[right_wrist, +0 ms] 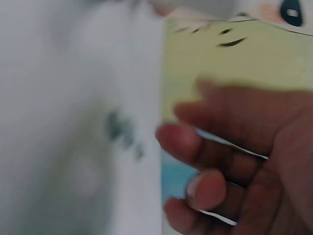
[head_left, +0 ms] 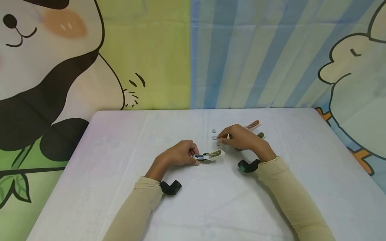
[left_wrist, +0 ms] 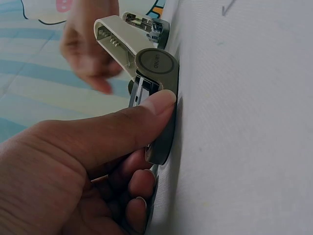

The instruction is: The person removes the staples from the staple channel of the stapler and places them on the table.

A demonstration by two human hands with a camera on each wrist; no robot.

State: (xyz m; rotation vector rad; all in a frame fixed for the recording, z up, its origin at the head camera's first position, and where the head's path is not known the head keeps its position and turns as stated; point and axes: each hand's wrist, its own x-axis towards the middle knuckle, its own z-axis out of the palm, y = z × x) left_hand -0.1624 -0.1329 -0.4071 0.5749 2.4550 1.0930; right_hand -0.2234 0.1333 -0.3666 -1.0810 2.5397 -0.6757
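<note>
My left hand (head_left: 181, 153) pinches a stapler (head_left: 215, 154) with a cream upper arm and a dark base, thumb on its side. In the left wrist view the stapler (left_wrist: 157, 62) has its upper arm swung up, baring the metal staple channel. My right hand (head_left: 239, 136) hovers near several small grey staple strips (head_left: 213, 131) on the table, its fingertips beside them. Nothing shows between the loosely bent fingers (right_wrist: 181, 142) in the blurred right wrist view, where the strips (right_wrist: 120, 128) appear as dark smudges.
Beyond my right hand lie a pink stapler (head_left: 254, 125) and a green-ended one (head_left: 260, 135), partly hidden by the hand. A white cloth covers the table (head_left: 120, 201). A printed curtain (head_left: 150, 50) hangs along the table's far edge.
</note>
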